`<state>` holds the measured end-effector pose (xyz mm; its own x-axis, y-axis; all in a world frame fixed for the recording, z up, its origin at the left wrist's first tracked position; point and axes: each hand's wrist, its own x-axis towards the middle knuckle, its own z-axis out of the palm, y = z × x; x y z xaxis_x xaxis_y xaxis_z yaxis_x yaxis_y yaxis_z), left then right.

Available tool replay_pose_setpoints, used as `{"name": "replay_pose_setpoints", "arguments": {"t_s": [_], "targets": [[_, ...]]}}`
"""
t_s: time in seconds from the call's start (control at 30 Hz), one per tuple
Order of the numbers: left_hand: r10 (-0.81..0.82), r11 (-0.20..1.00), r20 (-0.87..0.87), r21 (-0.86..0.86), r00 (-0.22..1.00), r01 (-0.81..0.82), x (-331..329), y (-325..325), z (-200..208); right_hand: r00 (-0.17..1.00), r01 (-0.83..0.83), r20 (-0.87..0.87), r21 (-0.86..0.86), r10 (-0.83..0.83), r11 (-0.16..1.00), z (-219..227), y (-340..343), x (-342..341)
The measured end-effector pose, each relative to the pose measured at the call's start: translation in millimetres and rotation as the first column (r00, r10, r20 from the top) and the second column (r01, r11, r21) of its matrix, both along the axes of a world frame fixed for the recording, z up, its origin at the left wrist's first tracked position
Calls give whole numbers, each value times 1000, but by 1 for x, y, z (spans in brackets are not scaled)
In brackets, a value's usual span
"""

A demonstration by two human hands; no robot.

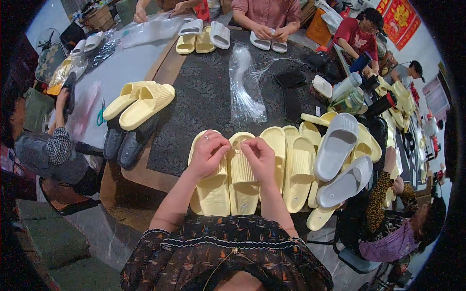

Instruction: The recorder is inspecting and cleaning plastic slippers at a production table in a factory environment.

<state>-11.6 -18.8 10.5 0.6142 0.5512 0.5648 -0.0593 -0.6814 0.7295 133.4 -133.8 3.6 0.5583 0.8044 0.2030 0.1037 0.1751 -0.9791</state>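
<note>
Two yellow slide slippers lie side by side before me, the left slipper (210, 199) and the right slipper (243, 198), toes away from me. My left hand (212, 151) is closed in a pinch above the left slipper's strap, near its inner edge. Over the right slipper's strap, my right hand (259, 157) is pinched too. A thin line seems to run between the fingertips, too fine to name. Further yellow slippers (300, 160) stand close on the right, with a grey slipper (336, 148) and another grey slipper (343, 185) on top of the pile.
A bundle of clear plastic strands (246, 87) lies mid-table. At left, yellow slippers (147, 104) rest on black slippers (128, 148). Bottles and jars (347, 89) crowd the right side. Co-workers sit around; across the table, one person's hands (272, 35) touch white slippers.
</note>
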Motion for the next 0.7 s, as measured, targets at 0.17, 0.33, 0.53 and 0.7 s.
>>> {"name": "replay_pose_setpoints", "arguments": {"t_s": [0.17, 0.33, 0.53, 0.7], "targets": [[-15, 1000, -5, -8, 1000, 15, 0, 1, -3, 943, -12, 333, -27, 20, 1000, 5, 2, -2], [-7, 999, -8, 38, 1000, 7, 1, 1, -2, 999, 33, -7, -25, -33, 999, 3, 1, -2], [-9, 1000, -4, -6, 1000, 9, 0, 0, -3, 962, -8, 274, -21, 13, 1000, 9, 2, -4], [-12, 1000, -6, -1, 1000, 12, 1, 1, -2, 997, 4, -73, -22, -6, 1000, 1, -1, 1]]}}
